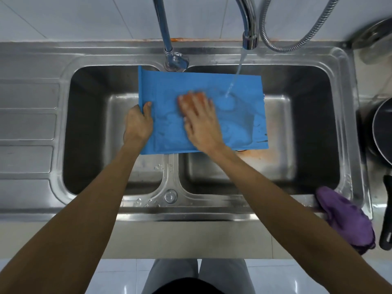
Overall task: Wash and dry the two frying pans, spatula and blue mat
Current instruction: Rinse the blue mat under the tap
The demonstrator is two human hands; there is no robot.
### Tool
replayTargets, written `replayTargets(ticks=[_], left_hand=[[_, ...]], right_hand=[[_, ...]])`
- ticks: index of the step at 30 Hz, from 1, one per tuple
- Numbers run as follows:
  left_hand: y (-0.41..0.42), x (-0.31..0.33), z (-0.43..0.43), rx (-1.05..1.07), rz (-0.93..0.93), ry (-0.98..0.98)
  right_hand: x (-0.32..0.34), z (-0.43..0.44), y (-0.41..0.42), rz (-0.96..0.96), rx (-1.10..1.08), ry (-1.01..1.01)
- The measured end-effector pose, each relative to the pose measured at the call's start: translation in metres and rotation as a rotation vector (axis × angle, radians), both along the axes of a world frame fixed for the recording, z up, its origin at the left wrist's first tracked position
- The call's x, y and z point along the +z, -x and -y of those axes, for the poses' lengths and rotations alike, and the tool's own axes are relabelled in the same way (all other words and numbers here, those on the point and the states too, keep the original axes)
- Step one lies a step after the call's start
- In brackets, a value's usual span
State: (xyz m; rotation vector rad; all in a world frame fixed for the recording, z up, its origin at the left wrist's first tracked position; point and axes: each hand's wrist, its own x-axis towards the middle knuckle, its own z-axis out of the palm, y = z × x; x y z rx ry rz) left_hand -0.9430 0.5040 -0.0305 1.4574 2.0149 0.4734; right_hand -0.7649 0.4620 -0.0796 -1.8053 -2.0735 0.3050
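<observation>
Item, 9 o'clock side: ribbed draining board (27,124), flat steel. Next, left basin (84,128) of the double sink, nothing visible in it. Left hand (137,124): pinches the left edge of the blue mat (191,81), thumb on top, fingers curled beneath. The mat is held level over the divider between the basins, long axis running 9 to 3 o'clock, far edge at 12 o'clock close under the taps, left edge curling upward, its larger part over the right basin (307,124). Right hand (201,124): fingers spread and pressing an orange sponge (192,98) flat onto the middle of the mat; outline blurred. Water stream (235,79) falls from the right tap (250,39) and lands on the mat at about 1 o'clock from the right hand, just beside the sponge. The unscrubbed reach looks to lie toward 3 o'clock, nearer the right hand, with open basin below for runoff. Purple cloth (347,219) is bunched on the sink's front rim at 4 o'clock, well apart from the mat. Frying pan (384,132) on the counter at 3 o'clock, dark handle (387,213) pointing to 6 o'clock.
</observation>
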Motion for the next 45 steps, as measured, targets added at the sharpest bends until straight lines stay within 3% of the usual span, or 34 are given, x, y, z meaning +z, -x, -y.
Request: replayTargets(ticks=[2, 4, 8, 11, 15, 19, 21, 23, 26, 30, 34, 36, 41, 43, 45], left_hand=[[0.001, 0.002, -0.002, -0.025, -0.019, -0.030], [0.002, 0.004, -0.003, -0.035, -0.011, -0.028], [0.002, 0.005, -0.004, -0.038, 0.012, -0.017], [0.002, 0.005, -0.003, -0.027, 0.015, -0.004], [-0.003, 0.011, -0.002, -0.016, 0.016, -0.004], [0.003, 0.010, -0.002, -0.018, 0.011, -0.024], [0.008, 0.009, -0.002, -0.004, 0.013, -0.017], [0.013, 0.008, -0.005, 0.011, 0.024, -0.015], [0.015, 0.008, -0.007, 0.006, 0.022, -0.025], [0.005, 0.014, -0.004, 0.026, -0.031, -0.017], [0.004, 0.015, -0.010, -0.013, -0.039, -0.037], [0.007, 0.015, -0.012, -0.022, -0.019, -0.038], [0.005, 0.020, -0.008, -0.028, -0.009, -0.023], [0.002, 0.021, -0.006, -0.019, -0.029, -0.008], [-0.001, 0.025, -0.003, -0.001, -0.030, 0.025]], right_hand=[[-0.003, 0.033, -0.006, -0.002, 0.168, -0.008], [-0.013, 0.068, -0.036, 0.001, 0.153, -0.043], [-0.022, 0.059, -0.097, 0.003, -0.328, 0.000], [-0.016, -0.008, -0.084, -0.007, -0.421, -0.033], [-0.006, -0.046, -0.010, -0.046, -0.189, -0.139], [-0.010, 0.022, -0.005, -0.056, 0.119, -0.141], [-0.024, 0.061, -0.039, -0.009, 0.017, -0.105], [-0.034, 0.076, -0.081, 0.001, -0.244, -0.036], [-0.033, 0.044, -0.106, -0.051, -0.555, 0.033], [-0.020, 0.008, -0.052, -0.028, -0.320, -0.070], [-0.021, 0.070, -0.018, -0.033, -0.022, 0.018], [-0.032, 0.100, -0.048, -0.015, -0.079, 0.025], [-0.044, 0.106, -0.116, -0.068, -0.515, 0.191], [-0.040, 0.097, -0.097, -0.071, -0.522, 0.156], [-0.031, 0.094, -0.054, -0.082, -0.354, 0.048]])
